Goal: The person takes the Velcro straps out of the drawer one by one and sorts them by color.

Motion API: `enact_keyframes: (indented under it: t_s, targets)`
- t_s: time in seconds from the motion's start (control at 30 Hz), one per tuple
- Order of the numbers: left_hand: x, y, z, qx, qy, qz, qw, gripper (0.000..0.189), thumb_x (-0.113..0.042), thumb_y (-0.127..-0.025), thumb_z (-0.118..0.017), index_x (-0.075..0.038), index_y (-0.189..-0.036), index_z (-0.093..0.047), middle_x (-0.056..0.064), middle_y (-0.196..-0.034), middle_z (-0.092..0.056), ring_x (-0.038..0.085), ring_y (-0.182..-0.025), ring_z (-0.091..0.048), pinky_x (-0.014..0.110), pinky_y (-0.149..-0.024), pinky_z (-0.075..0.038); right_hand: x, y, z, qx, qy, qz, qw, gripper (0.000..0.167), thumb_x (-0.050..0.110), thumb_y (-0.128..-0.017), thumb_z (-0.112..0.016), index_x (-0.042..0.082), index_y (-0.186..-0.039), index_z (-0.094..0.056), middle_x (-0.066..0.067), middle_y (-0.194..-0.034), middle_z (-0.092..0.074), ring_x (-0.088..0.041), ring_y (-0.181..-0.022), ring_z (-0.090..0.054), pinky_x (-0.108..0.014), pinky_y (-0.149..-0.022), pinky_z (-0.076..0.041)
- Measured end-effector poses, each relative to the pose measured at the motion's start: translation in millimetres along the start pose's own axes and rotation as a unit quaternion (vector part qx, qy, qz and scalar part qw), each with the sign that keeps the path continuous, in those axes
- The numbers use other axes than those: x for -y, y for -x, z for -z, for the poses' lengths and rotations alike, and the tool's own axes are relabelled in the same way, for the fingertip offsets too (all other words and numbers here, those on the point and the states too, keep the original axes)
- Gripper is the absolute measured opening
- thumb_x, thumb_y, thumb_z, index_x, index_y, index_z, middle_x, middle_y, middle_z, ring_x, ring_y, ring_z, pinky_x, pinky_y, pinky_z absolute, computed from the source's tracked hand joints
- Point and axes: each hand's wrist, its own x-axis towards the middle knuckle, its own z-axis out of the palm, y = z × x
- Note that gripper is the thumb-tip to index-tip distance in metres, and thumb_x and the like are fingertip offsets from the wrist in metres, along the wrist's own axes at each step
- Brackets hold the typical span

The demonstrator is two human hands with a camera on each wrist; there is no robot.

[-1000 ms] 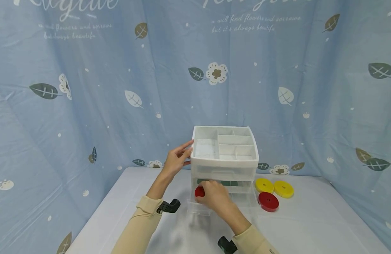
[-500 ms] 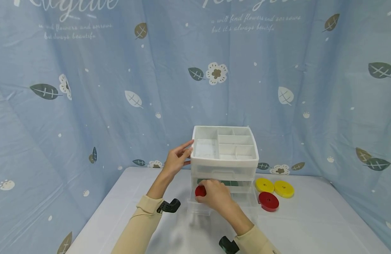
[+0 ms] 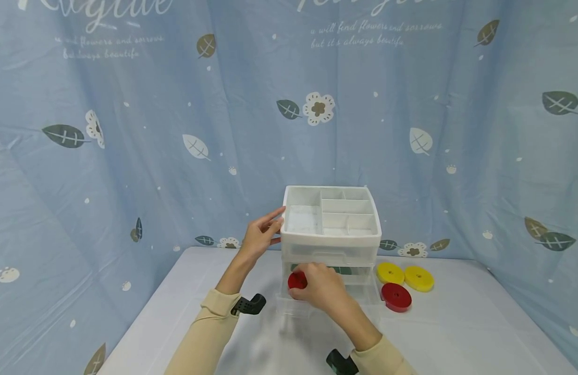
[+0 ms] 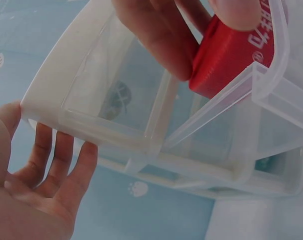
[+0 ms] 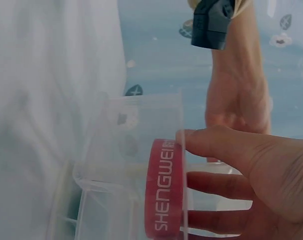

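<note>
A white drawer cabinet (image 3: pixel 332 240) with clear drawers and a divided top tray stands on the table. My left hand (image 3: pixel 259 238) rests its thumb and extended fingertips on the cabinet's left side. Low at the front, a clear drawer (image 3: pixel 361 296) is pulled out. Over it, my right hand (image 3: pixel 323 286) pinches a red tape roll (image 3: pixel 296 280) between thumb and fingers. "SHENGWEI" is printed on the roll's rim (image 5: pixel 164 195), seen through the drawer's clear wall in the right wrist view. The left wrist view shows the same roll (image 4: pixel 231 60) beside the drawer's edge.
To the right of the cabinet, two yellow rolls (image 3: pixel 419 279) and another red roll (image 3: pixel 396 298) lie flat on the white table (image 3: pixel 457 333). A blue curtain (image 3: pixel 242 130) printed with leaves and flowers hangs close behind the cabinet.
My right wrist and sleeve have shifted slightly right, and the red roll has turned a little in my fingers. My left hand keeps its place on the cabinet.
</note>
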Motion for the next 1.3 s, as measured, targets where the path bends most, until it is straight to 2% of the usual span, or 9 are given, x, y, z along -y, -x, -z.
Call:
enact_keyframes:
  t_s: [0.2,0.37,0.5,0.73,1.1,1.3]
  targets:
    - [-0.2,0.1,-0.8,-0.004,-0.003,-0.004,1.0,0.04,-0.033,-0.1,-0.058,-0.031,-0.139,-0.056,0.023,-0.117,-0.064,0.017,-0.1,-0.067,0.039,-0.089,-0.061,2.4,2.4,6.3,0.007,-0.012,-0.001,0.9999,0.035,0.035,-0.078,-0.083,0.013,-0.104,-0.073,-0.003,-0.094,-0.071,-0.018,-0.08,-0.061,-0.036,-0.07,-0.059]
    - [-0.9,0.5,-1.3,-0.005,0.0,-0.004,1.0,0.039,-0.032,-0.1,-0.059,-0.033,-0.138,-0.057,0.022,-0.116,-0.064,0.017,-0.099,-0.068,0.039,-0.089,-0.061,2.5,5.6,11.8,0.0,-0.012,0.001,0.9999,0.034,0.034,-0.078,-0.083,0.013,-0.103,-0.074,-0.003,-0.095,-0.071,-0.018,-0.082,-0.061,-0.038,-0.072,-0.061]
    - [-1.7,0.5,-1.5,-0.006,0.002,-0.002,1.0,0.038,-0.031,-0.1,-0.058,-0.034,-0.138,-0.057,0.023,-0.116,-0.064,0.016,-0.097,-0.069,0.038,-0.088,-0.061,0.5,8.4,17.8,-0.007,-0.015,-0.005,0.9999,0.034,0.033,-0.078,-0.083,0.014,-0.104,-0.074,-0.003,-0.097,-0.071,-0.018,-0.083,-0.061,-0.038,-0.071,-0.061]
    - [-2.1,1.0,-2.1,-0.006,0.011,-0.008,0.9999,0.039,-0.027,-0.101,-0.057,-0.028,-0.139,-0.057,0.024,-0.116,-0.064,0.017,-0.098,-0.068,0.039,-0.089,-0.061,-5.9,14.1,26.2,-0.015,-0.024,-0.014,0.9995,0.033,0.032,-0.077,-0.083,0.015,-0.104,-0.073,-0.002,-0.097,-0.071,-0.017,-0.081,-0.06,-0.035,-0.069,-0.059]
    - [-1.1,1.2,-2.7,-0.007,0.008,0.001,0.9999,0.038,-0.031,-0.1,-0.059,-0.033,-0.138,-0.057,0.02,-0.114,-0.064,0.019,-0.101,-0.067,0.039,-0.09,-0.06,-24.4,26.1,33.7,-0.028,-0.019,-0.023,0.9992,0.038,0.028,-0.074,-0.087,0.015,-0.107,-0.074,-0.002,-0.103,-0.071,-0.018,-0.089,-0.061,-0.038,-0.077,-0.062]
    - [-0.4,1.1,-1.5,-0.007,0.004,0.008,0.9999,0.039,-0.034,-0.099,-0.059,-0.036,-0.138,-0.056,0.018,-0.118,-0.064,0.022,-0.107,-0.065,0.041,-0.094,-0.059,-31.1,33.5,43.2,-0.028,-0.009,-0.047,0.9985,0.041,0.032,-0.073,-0.087,0.018,-0.109,-0.073,-0.001,-0.104,-0.071,-0.017,-0.086,-0.061,-0.038,-0.074,-0.062]
